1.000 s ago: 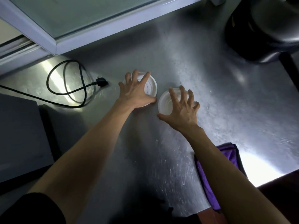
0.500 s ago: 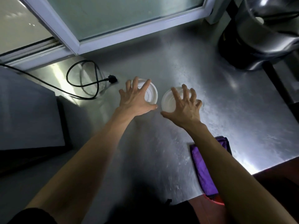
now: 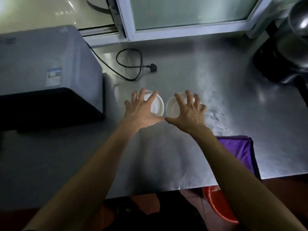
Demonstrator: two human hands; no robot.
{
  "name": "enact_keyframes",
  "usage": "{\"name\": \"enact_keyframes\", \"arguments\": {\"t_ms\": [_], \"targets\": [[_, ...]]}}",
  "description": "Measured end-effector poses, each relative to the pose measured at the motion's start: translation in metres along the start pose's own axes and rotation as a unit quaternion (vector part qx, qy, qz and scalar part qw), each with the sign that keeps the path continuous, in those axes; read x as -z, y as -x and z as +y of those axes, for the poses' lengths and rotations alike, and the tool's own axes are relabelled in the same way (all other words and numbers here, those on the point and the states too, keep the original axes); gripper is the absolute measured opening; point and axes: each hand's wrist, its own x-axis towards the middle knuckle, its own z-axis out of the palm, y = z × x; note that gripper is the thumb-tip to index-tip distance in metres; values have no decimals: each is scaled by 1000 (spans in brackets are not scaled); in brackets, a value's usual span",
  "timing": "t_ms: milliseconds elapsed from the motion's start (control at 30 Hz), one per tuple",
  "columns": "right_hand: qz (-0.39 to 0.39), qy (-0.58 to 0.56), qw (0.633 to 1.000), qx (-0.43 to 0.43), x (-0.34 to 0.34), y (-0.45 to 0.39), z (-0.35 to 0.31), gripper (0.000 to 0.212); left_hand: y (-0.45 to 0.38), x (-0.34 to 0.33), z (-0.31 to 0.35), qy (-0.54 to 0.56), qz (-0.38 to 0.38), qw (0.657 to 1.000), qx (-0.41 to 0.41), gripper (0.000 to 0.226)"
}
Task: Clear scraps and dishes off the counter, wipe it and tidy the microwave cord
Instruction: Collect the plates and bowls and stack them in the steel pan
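Hands barely shifted; left hand (image 3: 141,112) and right hand (image 3: 188,114) still spread wide over two white bowls (image 3: 157,105). Probably light, thin plastic, slippery on steel; grab rims.

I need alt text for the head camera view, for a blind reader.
Two hands, left hand and right hand, each spread over a white bowl on a steel counter. A microwave and cord lie left, a purple cloth right.

white bowls (image 3: 157,105), purple cloth (image 3: 240,150), black cord (image 3: 131,67)
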Motion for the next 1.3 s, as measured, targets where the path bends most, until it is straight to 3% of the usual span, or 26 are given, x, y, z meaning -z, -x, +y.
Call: {"name": "enact_keyframes", "arguments": {"t_ms": [467,800,1033,1300], "targets": [[-7,37,990,138,-40,145,-214,106,243,-7,-203,75,53,987,128,113],[-12,46,957,285,-76,227,-394,108,415,-5,-345,66,79,962,251,112],[-31,58,930,361,-102,236,-490,107,467,-22,-422,91,65,940,321,111],[-69,25,918,389,-132,190,-599,106,451,-16,-523,89,53,930,353,113]]}}
